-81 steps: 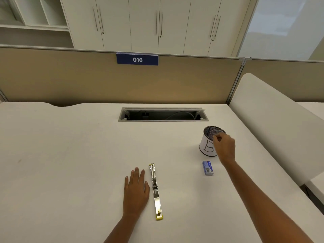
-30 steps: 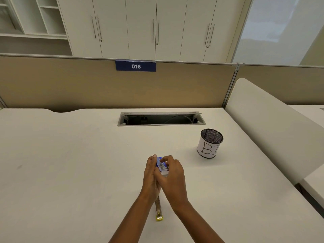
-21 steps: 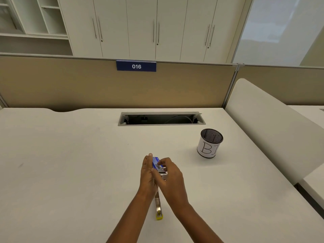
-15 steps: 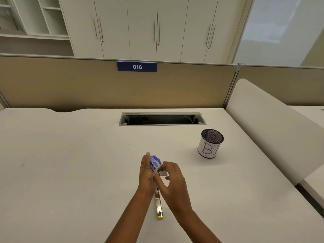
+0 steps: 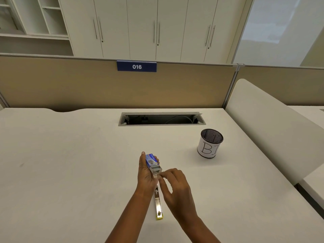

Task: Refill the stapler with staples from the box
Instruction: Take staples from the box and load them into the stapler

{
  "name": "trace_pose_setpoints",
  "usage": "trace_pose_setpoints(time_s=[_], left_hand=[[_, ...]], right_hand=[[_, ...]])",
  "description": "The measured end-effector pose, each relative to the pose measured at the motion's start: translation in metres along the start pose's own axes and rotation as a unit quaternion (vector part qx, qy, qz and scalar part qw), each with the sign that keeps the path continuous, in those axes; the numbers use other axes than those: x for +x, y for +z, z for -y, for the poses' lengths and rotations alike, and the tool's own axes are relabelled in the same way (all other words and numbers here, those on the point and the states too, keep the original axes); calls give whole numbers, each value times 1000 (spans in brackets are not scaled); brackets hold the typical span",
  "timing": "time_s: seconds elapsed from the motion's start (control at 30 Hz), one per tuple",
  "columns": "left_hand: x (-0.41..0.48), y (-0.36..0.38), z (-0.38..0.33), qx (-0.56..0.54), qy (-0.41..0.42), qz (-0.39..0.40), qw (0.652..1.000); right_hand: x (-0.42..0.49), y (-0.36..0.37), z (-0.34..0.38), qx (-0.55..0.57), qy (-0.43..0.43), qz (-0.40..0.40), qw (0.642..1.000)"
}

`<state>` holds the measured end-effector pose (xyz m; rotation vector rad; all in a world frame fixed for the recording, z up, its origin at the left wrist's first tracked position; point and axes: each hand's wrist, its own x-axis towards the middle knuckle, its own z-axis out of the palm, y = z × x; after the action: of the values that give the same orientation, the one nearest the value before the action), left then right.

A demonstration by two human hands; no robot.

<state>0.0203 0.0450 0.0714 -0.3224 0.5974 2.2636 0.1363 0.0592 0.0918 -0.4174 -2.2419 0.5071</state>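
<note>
My left hand (image 5: 145, 174) holds a small blue staple box (image 5: 151, 160) above the white desk, its near end pointing toward me. A grey inner tray (image 5: 156, 169) sticks out of that end. My right hand (image 5: 173, 186) pinches the tray's tip with thumb and forefinger. Below both hands the stapler (image 5: 158, 206) lies flat and opened out on the desk, a long metal strip with a yellow end nearest me. Its far half is hidden under my hands.
A black mesh pen cup (image 5: 209, 143) wrapped in white paper marked "B" stands to the right. A cable slot (image 5: 161, 118) is cut in the desk further back, before a tan partition (image 5: 70, 85). A white side divider (image 5: 273, 127) rises on the right.
My right hand left the cup, and the box came off the desk into my left hand above the stapler. In the last second the right fingers have drawn the grey tray out of the box.
</note>
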Motion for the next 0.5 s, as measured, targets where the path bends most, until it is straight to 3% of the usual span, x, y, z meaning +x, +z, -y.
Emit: trace_pose_setpoints(time_s=[0.5], left_hand=[[4,-12,2,33,-8,7,999]], right_hand=[[15,-4,-8,28,48,135,989]])
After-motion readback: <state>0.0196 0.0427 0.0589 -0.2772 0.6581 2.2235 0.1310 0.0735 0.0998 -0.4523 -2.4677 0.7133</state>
